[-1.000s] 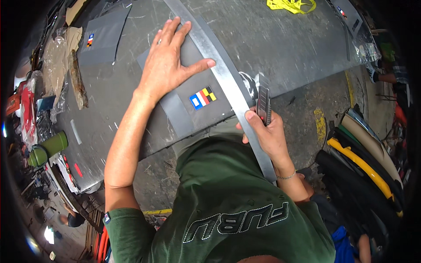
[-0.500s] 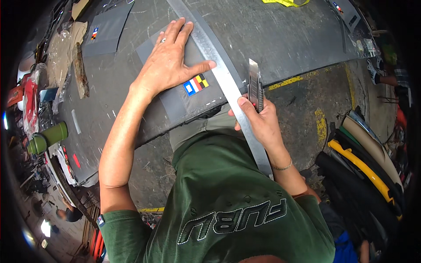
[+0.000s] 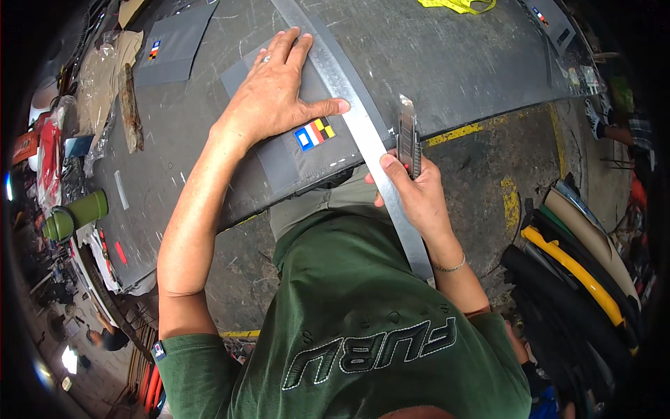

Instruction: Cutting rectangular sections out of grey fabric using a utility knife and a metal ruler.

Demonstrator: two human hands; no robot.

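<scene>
Grey sheet material [image 3: 300,150] lies on the dark worktable [image 3: 447,63], and the left hand [image 3: 276,98] rests flat on it, fingers spread, the thumb stretched out to touch the edge of a long metal ruler [image 3: 363,133]. The ruler runs slantwise, from the far upper middle of the table down toward the person's body at the lower right; its near end is lost behind the right forearm and the green shirt. A small patch of coloured squares [image 3: 314,133] sits on the sheet just below the left thumb.

The right hand [image 3: 412,192] is closed around a utility knife [image 3: 407,136], thumb laid along its side. The knife's long axis stands nearly upright in the view, the blade end pointing away from the person, just to the right of the ruler. Whether the tip meets the table is hard to make out. Most of the handle is buried in the fist.

A second grey sheet [image 3: 171,45] lies at the far left, and a green bottle [image 3: 73,216] sits beside the table's left edge.
</scene>
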